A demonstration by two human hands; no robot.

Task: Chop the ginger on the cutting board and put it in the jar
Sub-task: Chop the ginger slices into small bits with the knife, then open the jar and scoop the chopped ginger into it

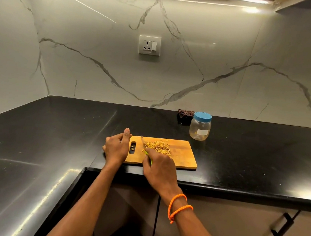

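We steady the cutting board (182, 159) with our left hand (116, 148) curled round its end, while our right hand (159, 167) grips the knife (144, 142) beside the chopped ginger (159, 147) — the jar (200, 128) waits behind, lid on.

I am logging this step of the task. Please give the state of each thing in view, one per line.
ginger: chopped, piled on the board
board: flat on the counter, held at its left end
knife: held, blade beside the pile
jar: upright, lid on
left hand: holds the board's end
right hand: grips the knife
socket: nothing plugged in
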